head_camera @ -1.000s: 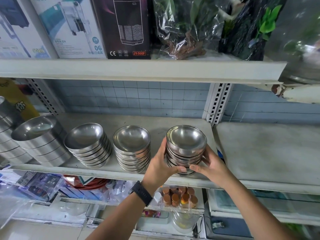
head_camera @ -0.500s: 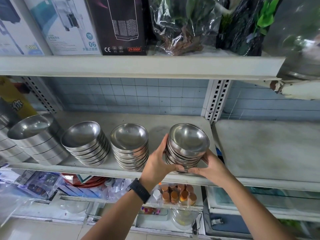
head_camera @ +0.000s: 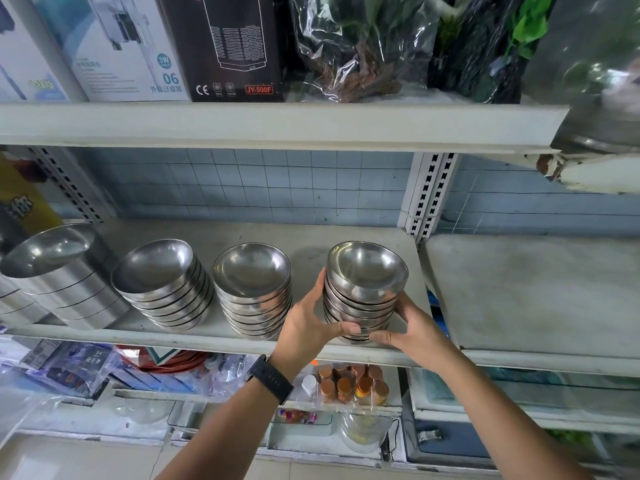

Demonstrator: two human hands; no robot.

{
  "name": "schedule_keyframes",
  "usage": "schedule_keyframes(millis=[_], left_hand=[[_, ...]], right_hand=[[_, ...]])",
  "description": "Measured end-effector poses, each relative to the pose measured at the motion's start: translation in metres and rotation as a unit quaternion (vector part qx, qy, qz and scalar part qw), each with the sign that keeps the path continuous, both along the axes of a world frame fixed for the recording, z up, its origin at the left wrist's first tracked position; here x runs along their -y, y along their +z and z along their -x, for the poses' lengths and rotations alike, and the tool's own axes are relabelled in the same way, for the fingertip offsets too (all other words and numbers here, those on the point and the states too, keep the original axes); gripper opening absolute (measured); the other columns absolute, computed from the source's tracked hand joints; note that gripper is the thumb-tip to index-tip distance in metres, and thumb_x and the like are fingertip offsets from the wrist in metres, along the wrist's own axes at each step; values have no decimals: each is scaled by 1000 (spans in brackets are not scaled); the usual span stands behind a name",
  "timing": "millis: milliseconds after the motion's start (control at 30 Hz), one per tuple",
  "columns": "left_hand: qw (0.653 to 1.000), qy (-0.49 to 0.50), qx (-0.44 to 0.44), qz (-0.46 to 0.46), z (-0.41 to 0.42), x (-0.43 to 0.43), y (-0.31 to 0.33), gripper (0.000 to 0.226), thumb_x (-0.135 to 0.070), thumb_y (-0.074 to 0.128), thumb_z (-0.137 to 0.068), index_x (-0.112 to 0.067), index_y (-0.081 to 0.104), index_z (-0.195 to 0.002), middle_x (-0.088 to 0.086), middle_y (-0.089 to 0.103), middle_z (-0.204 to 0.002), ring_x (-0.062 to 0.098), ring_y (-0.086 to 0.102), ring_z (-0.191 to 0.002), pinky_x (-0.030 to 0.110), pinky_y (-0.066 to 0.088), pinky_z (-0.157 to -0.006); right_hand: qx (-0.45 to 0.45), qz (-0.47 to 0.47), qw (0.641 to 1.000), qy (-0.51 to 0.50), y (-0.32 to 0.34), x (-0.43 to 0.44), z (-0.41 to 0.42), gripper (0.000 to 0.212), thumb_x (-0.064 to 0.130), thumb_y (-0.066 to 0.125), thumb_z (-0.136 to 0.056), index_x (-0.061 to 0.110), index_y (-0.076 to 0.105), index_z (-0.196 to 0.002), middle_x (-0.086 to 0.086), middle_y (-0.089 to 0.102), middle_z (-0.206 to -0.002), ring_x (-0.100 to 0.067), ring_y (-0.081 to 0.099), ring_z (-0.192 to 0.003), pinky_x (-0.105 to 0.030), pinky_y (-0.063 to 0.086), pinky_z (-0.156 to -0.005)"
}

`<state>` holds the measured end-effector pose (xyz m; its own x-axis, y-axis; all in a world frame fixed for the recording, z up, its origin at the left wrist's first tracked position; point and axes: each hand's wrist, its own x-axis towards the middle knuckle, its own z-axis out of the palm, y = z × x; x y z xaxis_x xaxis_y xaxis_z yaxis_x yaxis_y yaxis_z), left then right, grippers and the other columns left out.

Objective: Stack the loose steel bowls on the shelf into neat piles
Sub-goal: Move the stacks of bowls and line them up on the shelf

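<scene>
Looks nearly done: no loose bowls visible on shelf [head_camera: 346,233]. Left hand [head_camera: 311,320] and right hand [head_camera: 412,327] clamp end pile [head_camera: 363,292]; other piles [head_camera: 162,289] sit left of it.

Soft, even light fills the view, cool and a little washed out; no hard shadows anywhere. The shelf [head_camera: 346,233] shows only a faint grey patch behind the pile of bowls [head_camera: 367,271] near its right edge. Broad pale highlights sit in the hollows of the steel, brightest in the top bowl; the crinkled plastic wrap [head_camera: 346,46] on the upper shelf [head_camera: 277,123] throws sharp white glints. The wide lens bows the shelf fronts toward the frame's edges; the top right corner is smeared and out of focus; the lower left is hazy; the centre reads crisp.
</scene>
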<state>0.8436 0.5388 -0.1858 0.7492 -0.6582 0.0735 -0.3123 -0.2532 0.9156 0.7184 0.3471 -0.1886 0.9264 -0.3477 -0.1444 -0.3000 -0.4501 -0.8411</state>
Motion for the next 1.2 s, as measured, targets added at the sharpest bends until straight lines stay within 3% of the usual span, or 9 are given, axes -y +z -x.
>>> schedule_keyframes(millis=[100,267,367,467,633,767,867,1000,1200], left_hand=[[1000,2,-22,4,0,0,-6,130,-60,90,-56,-27,21,-160,-17,60,-139,-8,49,-130,19,40,-111],[998,5,-57,10,0,0,-14,128,-57,92,-55,-26,25,-159,-21,61,-135,-8,49,-130,19,39,-112],[997,16,-80,13,0,0,-18,129,-58,93,-53,-23,27,-159,-15,54,-146,-1,42,-140,28,34,-119],[996,12,-86,10,1,0,-17,128,-53,94,-55,-24,25,-159,-14,52,-148,0,41,-140,23,33,-118],[996,-8,-84,0,-2,-1,-14,126,-50,95,-59,-25,23,-159,-11,52,-148,2,48,-137,35,40,-116],[998,-7,-69,9,-6,-2,-6,132,-53,95,-58,-27,16,-161,-14,46,-154,0,40,-141,35,35,-119],[998,-6,-60,3,-11,-1,-3,130,-61,92,-57,-28,20,-160,-14,43,-156,-2,36,-144,38,34,-121],[998,-6,-60,-13,-13,-1,-8,120,-68,89,-57,-29,34,-156,-11,54,-147,1,45,-138,41,43,-114],[998,-7,-52,-18,-13,-3,-13,111,-64,89,-60,-29,40,-152,-15,60,-139,0,50,-133,39,49,-107]], right_hand=[[1,-6,1000,5,-1,0,1,101,63,81,-68,40,28,-150,13,48,-151,-8,43,-140,-42,37,-117],[6,-14,1000,12,-2,0,0,95,51,83,-73,45,26,-148,23,47,-143,-5,42,-139,-39,35,-117],[7,-15,1000,10,-2,-1,0,103,47,83,-74,44,19,-155,17,44,-150,-5,41,-139,-37,35,-116],[5,-15,1000,12,-2,-1,0,103,48,82,-74,46,17,-154,21,45,-145,-1,43,-133,-34,36,-113],[6,-21,1000,14,1,1,0,101,51,87,-69,46,26,-150,28,45,-141,-3,45,-135,-39,38,-116],[27,-38,999,22,3,8,2,114,62,93,-56,51,29,-149,21,46,-151,-7,44,-141,-46,37,-118],[46,-44,998,4,5,12,0,107,66,90,-57,50,34,-148,18,46,-152,-12,45,-141,-48,38,-118],[62,-52,997,-2,8,10,-3,87,69,87,-58,50,49,-134,22,59,-138,-3,54,-130,-43,45,-112],[74,-93,993,-12,6,9,-4,95,60,93,-55,44,49,-138,22,60,-138,4,60,-121,-48,49,-108]])
